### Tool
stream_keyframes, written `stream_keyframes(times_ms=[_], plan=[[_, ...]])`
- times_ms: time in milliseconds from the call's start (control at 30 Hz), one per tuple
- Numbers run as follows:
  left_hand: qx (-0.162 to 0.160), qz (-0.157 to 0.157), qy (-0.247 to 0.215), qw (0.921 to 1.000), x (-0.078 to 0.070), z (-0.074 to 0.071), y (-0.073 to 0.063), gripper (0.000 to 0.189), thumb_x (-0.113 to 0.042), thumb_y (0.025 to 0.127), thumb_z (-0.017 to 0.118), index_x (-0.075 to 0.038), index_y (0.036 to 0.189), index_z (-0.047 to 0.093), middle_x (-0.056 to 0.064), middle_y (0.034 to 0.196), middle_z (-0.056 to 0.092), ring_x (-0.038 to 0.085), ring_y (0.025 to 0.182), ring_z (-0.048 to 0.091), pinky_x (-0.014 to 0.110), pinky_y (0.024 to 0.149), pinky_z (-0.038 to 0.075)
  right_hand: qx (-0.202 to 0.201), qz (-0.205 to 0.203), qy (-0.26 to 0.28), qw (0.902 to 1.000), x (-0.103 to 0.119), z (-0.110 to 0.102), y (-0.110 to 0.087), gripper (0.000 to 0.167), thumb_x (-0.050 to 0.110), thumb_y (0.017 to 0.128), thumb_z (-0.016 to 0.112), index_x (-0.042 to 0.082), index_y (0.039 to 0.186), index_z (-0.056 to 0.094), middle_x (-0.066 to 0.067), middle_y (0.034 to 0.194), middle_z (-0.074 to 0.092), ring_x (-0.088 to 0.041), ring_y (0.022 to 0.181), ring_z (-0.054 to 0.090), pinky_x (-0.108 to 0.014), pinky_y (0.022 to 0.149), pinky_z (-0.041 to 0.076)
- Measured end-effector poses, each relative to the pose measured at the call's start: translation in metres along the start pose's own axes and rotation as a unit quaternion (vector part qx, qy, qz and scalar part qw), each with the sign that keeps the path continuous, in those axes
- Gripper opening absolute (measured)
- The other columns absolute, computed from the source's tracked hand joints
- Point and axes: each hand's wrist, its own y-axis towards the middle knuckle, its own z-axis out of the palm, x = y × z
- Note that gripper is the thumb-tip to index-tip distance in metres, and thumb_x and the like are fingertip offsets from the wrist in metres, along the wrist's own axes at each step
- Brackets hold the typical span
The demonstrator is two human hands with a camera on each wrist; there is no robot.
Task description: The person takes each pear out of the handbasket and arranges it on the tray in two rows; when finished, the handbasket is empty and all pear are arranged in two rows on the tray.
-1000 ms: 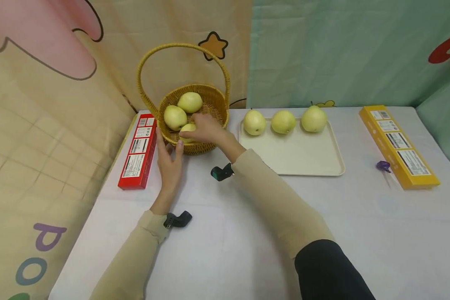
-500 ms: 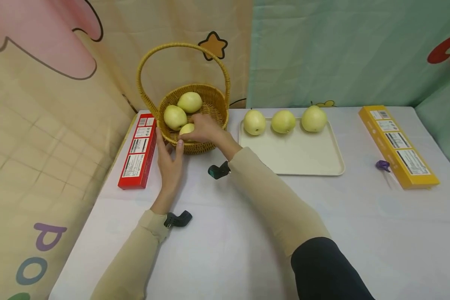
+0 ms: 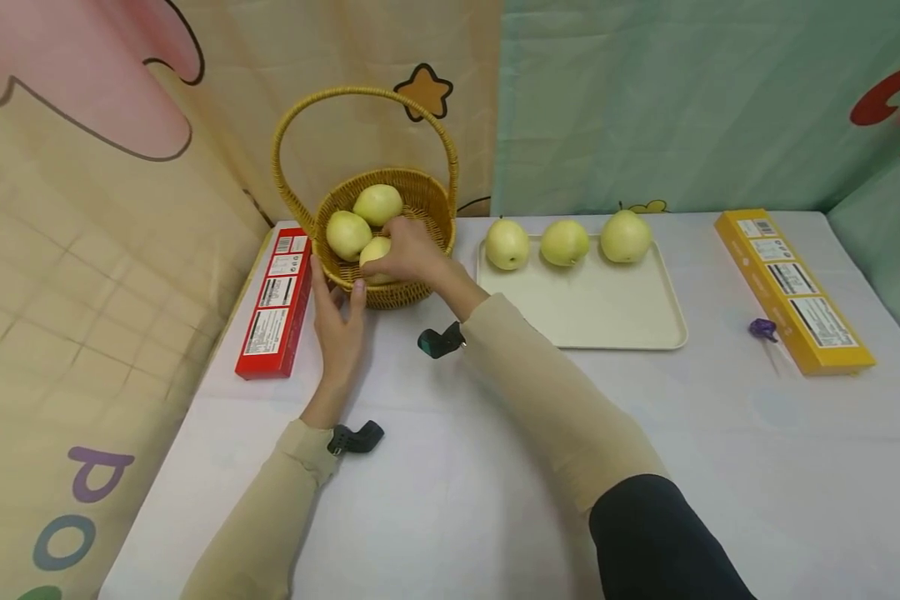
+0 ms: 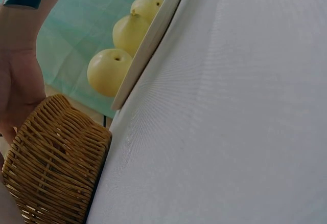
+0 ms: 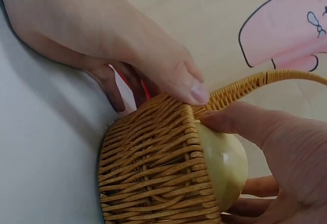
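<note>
A woven basket [image 3: 444, 208] with a tall looped handle stands at the back left, holding pale yellow-green pears. Two of them, a rear pear [image 3: 378, 205] and a left pear [image 3: 348, 235], lie inside. My right hand [image 3: 412, 252] reaches over the front rim and grips a third pear [image 5: 225, 160], thumb near the rim and fingers round its far side. My left hand [image 3: 337, 333] rests against the basket's front left, fingers extended along the outer wall, thumb tip at the rim. In the left wrist view the basket wall [image 4: 61, 157] fills the lower left.
Right of the basket, a cream tray [image 3: 615, 312] bears three pears [image 3: 565, 243] along its back edge. A red box [image 3: 273, 308] lies just left of the basket. Farther right are a yellow box [image 3: 795, 292] and a purple-wrapped lollipop [image 3: 762, 329]. Curtains hang behind the table.
The pear in my right hand has shifted slightly back and shows more of its surface. My left hand and the basket stay in place.
</note>
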Motion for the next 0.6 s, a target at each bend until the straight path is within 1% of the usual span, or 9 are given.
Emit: stream_keyframes(times_ms=[133,233,267,367,467,533,600], plan=[[-0.001,0.007,-0.005,1.0000,0.000,-0.001,0.000,0.083,-0.043,0.108,0.057,-0.023,0.171,0.006,-0.002,0.177,0.017,0.034,0.148,0.044,0.050,0.123,0.037,-0.013,0.006,0.004,0.9999,0.008,-0.011,-0.006,0.059,0.041,0.088,0.083,0.000,0.126,0.067,-0.012,0.123,0.069,-0.028,0.117,0.057,-0.033,0.093,0.050],[-0.004,0.013,-0.009,0.9999,0.000,0.000,0.000,0.082,-0.041,0.108,0.057,-0.022,0.171,0.007,0.000,0.177,0.018,0.035,0.148,0.045,0.051,0.123,0.037,-0.021,0.015,0.007,0.9996,0.012,-0.019,-0.013,0.074,0.044,0.089,0.082,0.000,0.144,0.059,-0.013,0.141,0.065,-0.032,0.130,0.055,-0.037,0.104,0.051],[-0.005,0.013,-0.011,0.9998,0.000,0.000,0.000,0.082,-0.040,0.108,0.057,-0.022,0.171,0.008,0.001,0.177,0.018,0.036,0.148,0.045,0.051,0.123,0.037,-0.027,0.015,0.009,0.9995,0.012,-0.021,-0.015,0.077,0.045,0.089,0.082,0.000,0.146,0.058,-0.013,0.144,0.064,-0.033,0.132,0.055,-0.037,0.105,0.051],[-0.006,0.014,-0.014,0.9998,0.000,0.000,-0.001,0.082,-0.039,0.108,0.057,-0.021,0.171,0.008,0.003,0.177,0.018,0.037,0.147,0.045,0.051,0.123,0.037,-0.048,0.011,0.018,0.9986,0.009,-0.026,-0.024,0.078,0.046,0.088,0.082,0.002,0.148,0.057,-0.012,0.146,0.063,-0.032,0.134,0.057,-0.039,0.108,0.051],[-0.006,0.017,-0.014,0.9997,0.000,0.001,-0.001,0.082,-0.039,0.109,0.057,-0.019,0.171,0.008,0.005,0.177,0.018,0.038,0.147,0.045,0.051,0.123,0.037,-0.075,0.003,0.030,0.9967,0.003,-0.030,-0.034,0.075,0.045,0.088,0.082,0.003,0.146,0.059,-0.011,0.144,0.065,-0.031,0.131,0.059,-0.042,0.111,0.047],[-0.007,0.019,-0.014,0.9997,0.000,0.001,0.000,0.082,-0.038,0.108,0.057,-0.018,0.171,0.008,0.005,0.177,0.018,0.038,0.146,0.046,0.050,0.123,0.037,-0.094,0.003,0.044,0.9946,-0.001,-0.032,-0.042,0.074,0.044,0.088,0.082,0.004,0.145,0.060,-0.011,0.142,0.066,-0.033,0.130,0.058,-0.046,0.112,0.044],[-0.009,0.019,-0.013,0.9997,0.000,0.000,0.000,0.083,-0.038,0.108,0.057,-0.018,0.171,0.008,0.004,0.177,0.019,0.037,0.146,0.046,0.050,0.123,0.037,-0.115,0.002,0.054,0.9919,-0.005,-0.033,-0.051,0.074,0.044,0.087,0.083,0.005,0.145,0.060,-0.011,0.141,0.067,-0.034,0.129,0.059,-0.048,0.111,0.044]])
